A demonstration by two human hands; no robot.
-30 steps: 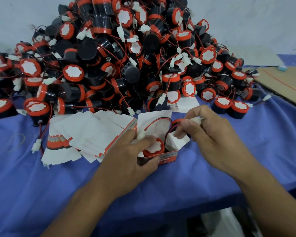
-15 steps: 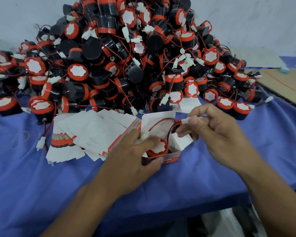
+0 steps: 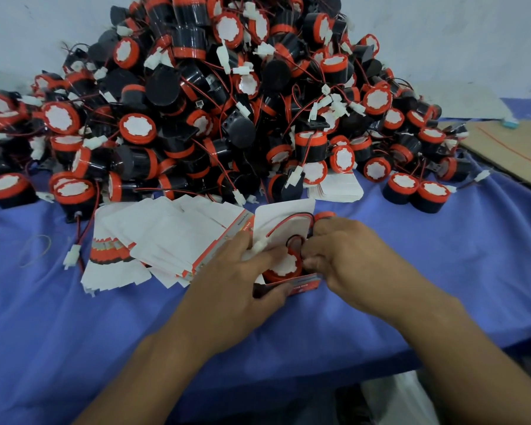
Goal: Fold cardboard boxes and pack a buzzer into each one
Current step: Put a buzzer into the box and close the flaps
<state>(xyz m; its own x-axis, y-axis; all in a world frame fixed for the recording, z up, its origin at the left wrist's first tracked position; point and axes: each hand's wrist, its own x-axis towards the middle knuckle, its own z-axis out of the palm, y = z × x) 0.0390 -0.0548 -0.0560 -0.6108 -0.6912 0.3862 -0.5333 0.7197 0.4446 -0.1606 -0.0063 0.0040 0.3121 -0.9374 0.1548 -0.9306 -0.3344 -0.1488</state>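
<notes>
Seating a red-rimmed round buzzer (image 3: 284,266) in a small cardboard box (image 3: 305,283), frame centre.
Left hand (image 3: 236,289) gripped the box; right hand (image 3: 344,259) pinched the buzzer's wires (image 3: 288,220).

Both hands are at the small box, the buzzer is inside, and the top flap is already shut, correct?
No: the head view shows the top flap standing open, not shut. The left hand and right hand are at the small box, with the buzzer inside.
</notes>
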